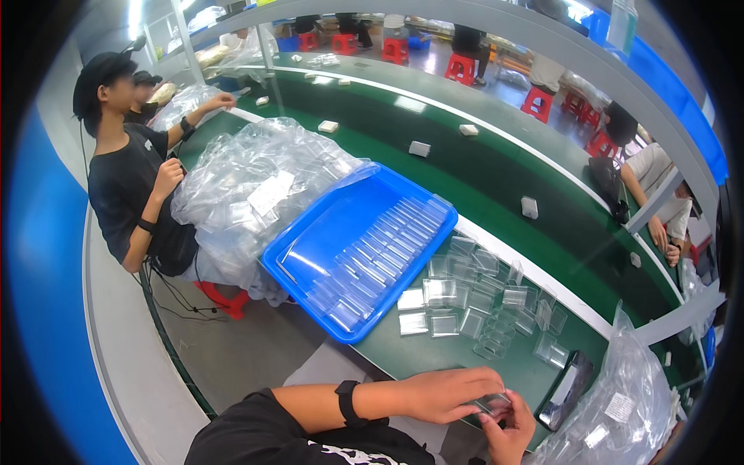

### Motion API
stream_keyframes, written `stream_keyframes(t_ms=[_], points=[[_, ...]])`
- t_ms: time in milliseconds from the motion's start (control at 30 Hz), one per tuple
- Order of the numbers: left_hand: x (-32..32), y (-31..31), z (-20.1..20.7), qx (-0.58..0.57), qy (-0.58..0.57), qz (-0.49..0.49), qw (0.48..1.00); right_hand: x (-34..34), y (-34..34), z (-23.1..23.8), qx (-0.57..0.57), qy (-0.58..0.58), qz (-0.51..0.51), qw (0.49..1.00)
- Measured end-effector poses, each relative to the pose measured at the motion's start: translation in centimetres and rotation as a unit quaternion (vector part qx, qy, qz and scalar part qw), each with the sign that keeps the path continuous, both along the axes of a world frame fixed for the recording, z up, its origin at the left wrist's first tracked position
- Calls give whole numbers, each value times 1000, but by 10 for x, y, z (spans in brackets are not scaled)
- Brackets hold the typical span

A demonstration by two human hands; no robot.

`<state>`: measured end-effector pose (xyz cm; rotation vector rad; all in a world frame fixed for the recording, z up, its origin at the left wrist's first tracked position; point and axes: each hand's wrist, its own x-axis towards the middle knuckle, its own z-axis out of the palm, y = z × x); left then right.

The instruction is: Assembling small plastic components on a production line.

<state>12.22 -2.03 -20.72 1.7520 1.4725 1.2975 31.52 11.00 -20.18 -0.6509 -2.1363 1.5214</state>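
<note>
Near the bottom edge, my left hand [449, 394] and my right hand [509, 435] come together around a small clear plastic case [493, 402]. Fingers of both hands pinch it; part of it is hidden behind them. Several loose clear cases [444, 325] lie scattered on the green table [395, 353] just beyond my hands. To their left a blue tray [353, 336] holds clear cases [387, 246] in overlapping rows, with bare blue bottom showing at its far left. A dark phone-like object [564, 391] lies close to the right of my hands.
A big clear plastic bag [267, 174] of cases sits beyond the tray; another bag [620, 399] stands at right. A green conveyor belt [457, 182] carries small white boxes [529, 207]. One person [116, 170] is at left, another [659, 186] across the belt.
</note>
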Motion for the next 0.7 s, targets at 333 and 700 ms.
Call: stream_keyframes(t_ms=[333, 700], points=[[3, 2, -2, -5, 23, 18, 1000, 8, 6, -17, 52, 26, 16, 998], [5, -3, -1, -41, 35, 26, 998, 17, 6, -25, -61, 47, 18, 997]])
